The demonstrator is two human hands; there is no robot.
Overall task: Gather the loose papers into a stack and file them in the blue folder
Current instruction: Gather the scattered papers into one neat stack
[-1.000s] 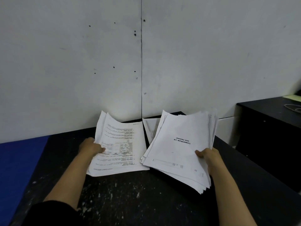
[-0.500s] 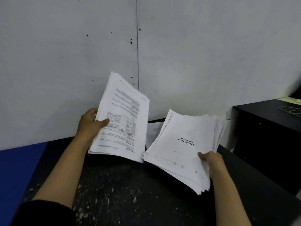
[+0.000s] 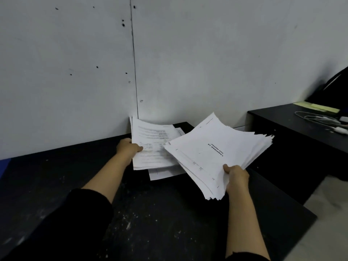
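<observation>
My right hand (image 3: 236, 175) grips the near corner of a thick, uneven stack of white papers (image 3: 216, 153), held tilted above the black table (image 3: 160, 223). My left hand (image 3: 128, 147) pinches the left edge of a thinner bunch of printed sheets (image 3: 152, 146), which lies low over the table's far end near the wall. Under that bunch, one more loose sheet (image 3: 163, 173) rests on the table. A sliver of blue surface (image 3: 2, 166) shows at the far left edge; whether it is the folder I cannot tell.
A grey wall (image 3: 169, 63) closes the table's far side. To the right stands a second black desk (image 3: 301, 132) carrying white cables (image 3: 323, 120) and yellow paper (image 3: 316, 107). A gap with pale floor (image 3: 331, 213) separates the two desks.
My left hand lifted its printed sheets upright off the table, then brought them down to the right over a loose sheet. My right hand swung the thick stack up and rightward.
</observation>
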